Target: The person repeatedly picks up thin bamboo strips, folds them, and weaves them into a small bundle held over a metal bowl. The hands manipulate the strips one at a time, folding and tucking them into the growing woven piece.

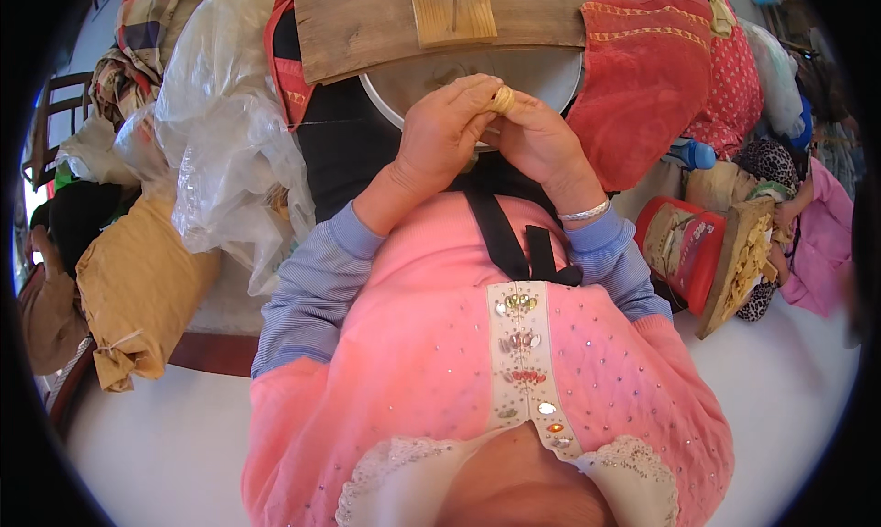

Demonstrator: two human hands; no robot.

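Note:
My left hand (440, 128) and my right hand (541, 137) meet in front of my lap, over the near rim of a pale round basin (381, 110). The fingers of both are bent into a pinch, tips touching. A small yellowish banded piece (501, 100) shows where they meet, at a right-hand finger. Whether it is wrapped round that finger or held between the fingertips, I cannot tell. Anything else within the pinch is hidden. Beyond the hands, a wooden board (358, 27) lies across the basin, with a smaller wood block (454, 13) on top.
Clear plastic sheeting (229, 133) and a tan cloth bundle (147, 279) are at my left. Red cloth (642, 87) covers my right knee. Farther right stand a red bucket (684, 243) and a tilted board (734, 270) bearing yellow pieces, beside another person's hand (785, 213).

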